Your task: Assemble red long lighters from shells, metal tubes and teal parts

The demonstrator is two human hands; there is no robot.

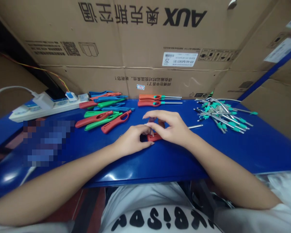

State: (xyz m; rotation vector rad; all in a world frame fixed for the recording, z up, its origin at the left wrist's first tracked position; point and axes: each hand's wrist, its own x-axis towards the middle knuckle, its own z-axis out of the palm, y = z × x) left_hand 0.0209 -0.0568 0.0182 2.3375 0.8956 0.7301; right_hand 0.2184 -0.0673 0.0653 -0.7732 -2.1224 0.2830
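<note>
Both my hands meet at the middle of the blue table (pixel 174 161). My left hand (pixel 133 139) is curled, its fingertips pinching the near end of a red lighter handle (pixel 154 137). My right hand (pixel 171 127) arches over the same handle and grips it from above; a metal tube (pixel 195 126) sticks out to the right from under that hand. A small dark part shows between my fingers; I cannot make out what it is.
A pile of red, green and blue handle shells (pixel 104 108) lies at the back left. Two finished orange lighters (pixel 157 100) lie at the back centre. Several metal tubes with teal tips (pixel 223 116) are heaped at the right. A white power strip (pixel 46 105) sits far left, cardboard boxes (pixel 145 38) behind.
</note>
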